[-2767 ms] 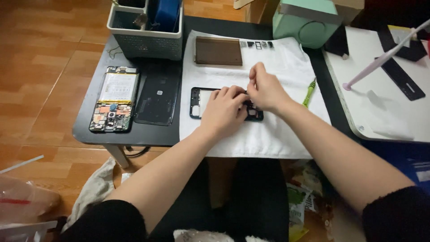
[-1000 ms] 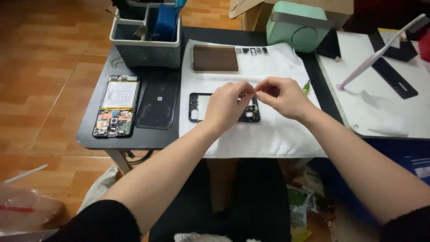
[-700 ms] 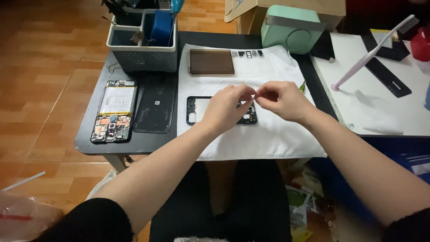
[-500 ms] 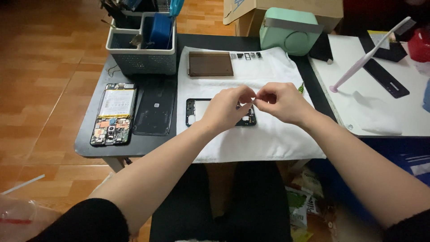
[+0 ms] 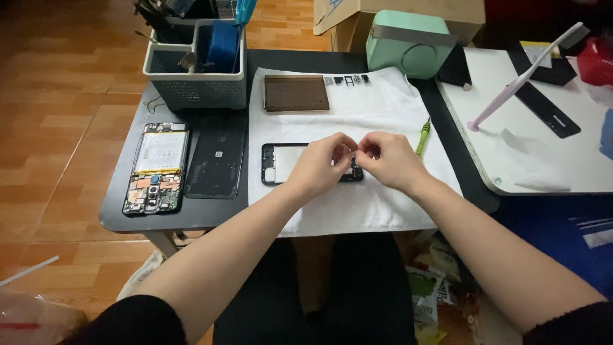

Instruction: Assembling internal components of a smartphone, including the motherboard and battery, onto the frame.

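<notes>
My left hand [image 5: 322, 165] and my right hand [image 5: 386, 160] meet fingertip to fingertip just above the right end of a black phone mid-frame [image 5: 274, 163]. The frame lies flat on a white cloth [image 5: 357, 214]. Thumb and fingers of each hand are closed in a pinch. Anything between them is too small to make out. My hands hide the frame's right half.
An opened phone with battery and board showing [image 5: 155, 167] and a black back cover [image 5: 217, 165] lie to the left. Behind are a grey tool basket [image 5: 198, 83], a brown plate [image 5: 295, 93], small parts [image 5: 348, 80] and a mint-green device [image 5: 408, 45]. A green screwdriver [image 5: 423, 137] lies right.
Earlier both hands pressed down on the frame. They have since lifted slightly and drawn together into pinches above its right end. The frame has stayed on the cloth.
</notes>
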